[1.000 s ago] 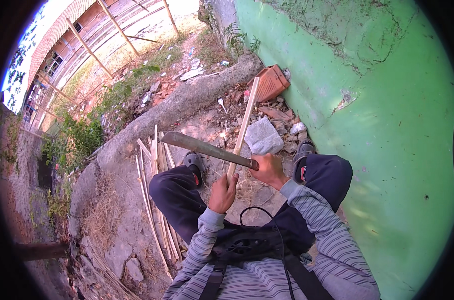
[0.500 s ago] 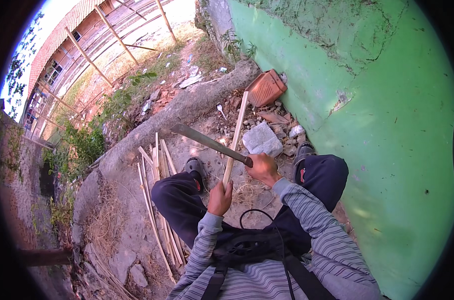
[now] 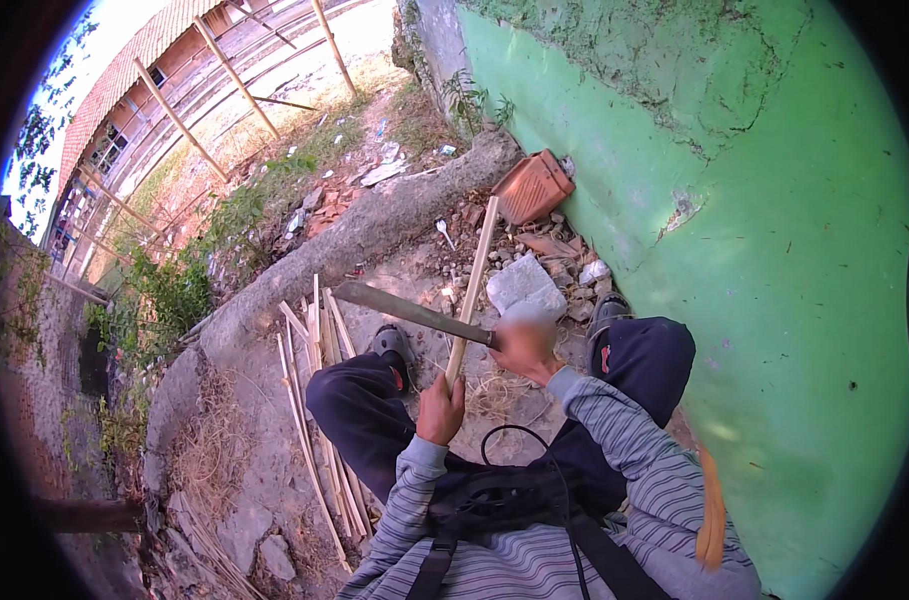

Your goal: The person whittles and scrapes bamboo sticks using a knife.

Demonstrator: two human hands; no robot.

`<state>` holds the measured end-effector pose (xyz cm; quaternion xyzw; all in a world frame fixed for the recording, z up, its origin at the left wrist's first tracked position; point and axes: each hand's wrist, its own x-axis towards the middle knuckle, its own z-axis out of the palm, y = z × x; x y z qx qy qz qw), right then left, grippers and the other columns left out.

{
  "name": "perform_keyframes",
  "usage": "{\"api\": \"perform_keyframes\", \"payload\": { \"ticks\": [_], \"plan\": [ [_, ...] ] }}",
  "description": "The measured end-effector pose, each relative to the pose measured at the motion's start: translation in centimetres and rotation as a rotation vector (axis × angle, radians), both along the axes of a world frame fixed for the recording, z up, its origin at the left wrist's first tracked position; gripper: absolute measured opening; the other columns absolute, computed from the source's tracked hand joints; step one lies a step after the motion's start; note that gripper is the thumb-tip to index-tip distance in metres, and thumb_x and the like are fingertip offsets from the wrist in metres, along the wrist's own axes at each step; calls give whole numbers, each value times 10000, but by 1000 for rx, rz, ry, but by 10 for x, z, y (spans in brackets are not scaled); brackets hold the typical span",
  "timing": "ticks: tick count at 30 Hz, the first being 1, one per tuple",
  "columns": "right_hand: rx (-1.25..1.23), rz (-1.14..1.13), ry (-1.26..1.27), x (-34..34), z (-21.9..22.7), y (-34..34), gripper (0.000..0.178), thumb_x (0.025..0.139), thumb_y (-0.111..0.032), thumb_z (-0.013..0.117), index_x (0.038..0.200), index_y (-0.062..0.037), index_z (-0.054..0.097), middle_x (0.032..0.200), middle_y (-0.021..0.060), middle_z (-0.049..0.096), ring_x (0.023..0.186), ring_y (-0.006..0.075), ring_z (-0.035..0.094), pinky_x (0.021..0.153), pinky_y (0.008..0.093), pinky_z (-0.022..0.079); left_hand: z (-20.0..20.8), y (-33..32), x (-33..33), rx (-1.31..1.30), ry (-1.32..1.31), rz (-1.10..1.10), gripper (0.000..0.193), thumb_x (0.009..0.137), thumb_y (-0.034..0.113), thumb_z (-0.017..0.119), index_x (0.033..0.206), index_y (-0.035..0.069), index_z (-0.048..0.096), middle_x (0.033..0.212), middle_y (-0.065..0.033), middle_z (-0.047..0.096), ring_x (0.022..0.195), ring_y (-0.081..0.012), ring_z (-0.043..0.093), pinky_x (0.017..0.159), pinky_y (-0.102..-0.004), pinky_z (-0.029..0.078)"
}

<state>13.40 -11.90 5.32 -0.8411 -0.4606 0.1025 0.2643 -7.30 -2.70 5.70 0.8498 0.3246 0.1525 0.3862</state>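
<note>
Gripping the strip [image 3: 478,262] near its lower end, the left hand [image 3: 440,410] is closed around the wood in the head view. The right hand [image 3: 526,347], partly blurred, is clamped on the handle of the machete [image 3: 409,312], whose blade points left and crosses the strip above the left hand. Whether blade and wood touch, I cannot tell. The strip slants up and away from the body, its far end showing near the clay pot [image 3: 534,188].

Judging progress, the strip is already pale and narrow, so some shaping seems done; with the blade across it, this piece looks unfinished. More strips [image 3: 317,335] lie on the ground [image 3: 244,530] beside the left knee [image 3: 354,395], out of both hands; whether finished or waiting, I cannot tell. Thin fibres [image 3: 489,398] nearby may be shavings.
</note>
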Motion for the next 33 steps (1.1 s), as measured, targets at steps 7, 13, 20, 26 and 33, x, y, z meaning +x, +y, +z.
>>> {"api": "perform_keyframes", "payload": {
  "ticks": [7,13,20,26,33],
  "plan": [
    [34,-133,-3,30,-13,4,169,798,-286,702,764,-122,724,722,174,704,706,417,708,662,528,575,-4,-9,-1,24,6,7,314,989,246,661,876,-33,572,711,-322,605,703,-524,619,623,-583,455],
    [-4,-25,13,11,-19,3,165,808,-289,716,835,-127,733,730,172,705,730,411,715,677,531,576,-7,-5,-5,-28,35,20,314,986,250,664,884,-32,574,712,-314,613,708,-530,618,650,-597,462],
    [-7,-217,46,53,-26,2,147,806,-274,718,837,-133,748,768,172,729,736,410,725,688,513,585,-8,-16,-29,-68,51,-17,319,1007,255,634,941,-57,610,702,-293,599,664,-485,616,608,-526,445],
    [63,-36,36,5,-33,-4,176,788,-288,747,806,-115,719,714,159,699,697,398,709,645,507,568,-4,-8,-42,-164,61,-24,378,1016,298,621,909,-64,613,675,-267,587,620,-434,602,602,-517,435],
    [61,-78,-34,34,-29,-1,157,812,-303,706,819,-150,736,724,168,707,724,409,715,659,524,569,-11,-8,-53,-403,57,-40,396,1042,333,595,893,-35,597,629,-115,515,557,-254,506,546,-425,394]
  ]
}}
